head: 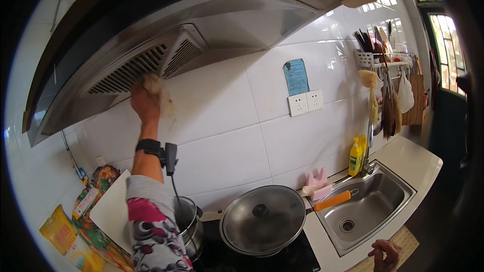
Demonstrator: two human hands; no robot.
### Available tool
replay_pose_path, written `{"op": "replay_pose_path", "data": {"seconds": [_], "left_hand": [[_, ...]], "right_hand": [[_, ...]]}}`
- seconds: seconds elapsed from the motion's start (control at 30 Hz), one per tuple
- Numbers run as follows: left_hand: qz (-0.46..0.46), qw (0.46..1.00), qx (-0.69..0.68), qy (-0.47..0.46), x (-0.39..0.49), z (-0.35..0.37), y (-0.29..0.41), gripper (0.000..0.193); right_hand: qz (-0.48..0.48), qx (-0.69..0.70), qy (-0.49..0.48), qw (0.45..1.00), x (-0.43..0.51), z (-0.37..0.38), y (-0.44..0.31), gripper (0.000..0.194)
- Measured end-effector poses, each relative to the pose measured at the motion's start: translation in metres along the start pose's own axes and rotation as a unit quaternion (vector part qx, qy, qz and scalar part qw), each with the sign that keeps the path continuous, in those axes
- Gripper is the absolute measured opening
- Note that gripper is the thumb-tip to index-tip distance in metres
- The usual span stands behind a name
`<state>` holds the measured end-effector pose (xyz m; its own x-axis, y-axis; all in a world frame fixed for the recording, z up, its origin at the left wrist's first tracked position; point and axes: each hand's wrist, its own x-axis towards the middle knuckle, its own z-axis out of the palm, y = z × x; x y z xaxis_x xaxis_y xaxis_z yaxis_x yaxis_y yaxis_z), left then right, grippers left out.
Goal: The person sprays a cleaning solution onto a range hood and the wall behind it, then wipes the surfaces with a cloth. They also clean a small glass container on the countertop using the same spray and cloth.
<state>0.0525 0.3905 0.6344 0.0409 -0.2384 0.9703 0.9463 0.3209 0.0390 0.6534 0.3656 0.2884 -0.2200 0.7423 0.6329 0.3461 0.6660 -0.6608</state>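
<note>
My left hand (145,102) is raised to the underside of the range hood (242,19). It grips a stained, pale cloth (160,92), whose lower part hangs down beside the wrist. The cloth is at the lower edge of the slotted metal vent grille (136,64). Around my left wrist is a black strap with a small device and a cable. My right hand (387,255) hangs low at the right, in front of the counter edge, with loosely bent fingers and nothing visible in it.
Below stand a lidded wok (262,219) with an orange handle and a steel pot (189,223) on the black cooktop (298,257). Right of them are a steel sink (370,211) and yellow bottles (355,156). Utensils hang from a wall rack (393,60). Packages (72,238) lie left.
</note>
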Motion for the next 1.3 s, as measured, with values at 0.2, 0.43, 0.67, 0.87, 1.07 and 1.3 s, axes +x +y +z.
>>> {"op": "replay_pose_path", "data": {"seconds": [0.2, 0.43, 0.67, 0.87, 1.07, 1.3], "left_hand": [[-0.345, 0.888, -0.252, -0.171, -0.038, 0.063, 0.012, 0.048], [-0.212, 0.956, -0.141, -0.149, -0.001, 0.097, -0.004, 0.041], [-0.401, 0.561, -0.716, 0.112, -0.038, 0.15, -0.09, 0.042], [-0.361, 0.691, -0.625, 0.04, -0.034, 0.091, -0.185, 0.052], [-0.37, 0.704, -0.605, 0.043, -0.022, 0.085, -0.135, 0.046], [-0.379, 0.579, -0.722, 0.025, -0.03, 0.032, -0.085, 0.034]], "right_hand": [[0.033, -0.014, -0.012, 0.999, -0.002, 0.014, 0.009, 0.019], [0.043, -0.008, -0.021, 0.999, 0.008, 0.041, -0.004, 0.016], [0.04, -0.009, -0.027, 0.999, 0.009, 0.044, 0.002, 0.016], [0.087, -0.026, -0.037, 0.995, 0.011, 0.054, 0.006, 0.017], [0.063, -0.02, -0.053, 0.996, 0.008, 0.076, -0.001, 0.017], [0.081, -0.009, -0.056, 0.995, 0.005, 0.086, -0.018, 0.017]]}}
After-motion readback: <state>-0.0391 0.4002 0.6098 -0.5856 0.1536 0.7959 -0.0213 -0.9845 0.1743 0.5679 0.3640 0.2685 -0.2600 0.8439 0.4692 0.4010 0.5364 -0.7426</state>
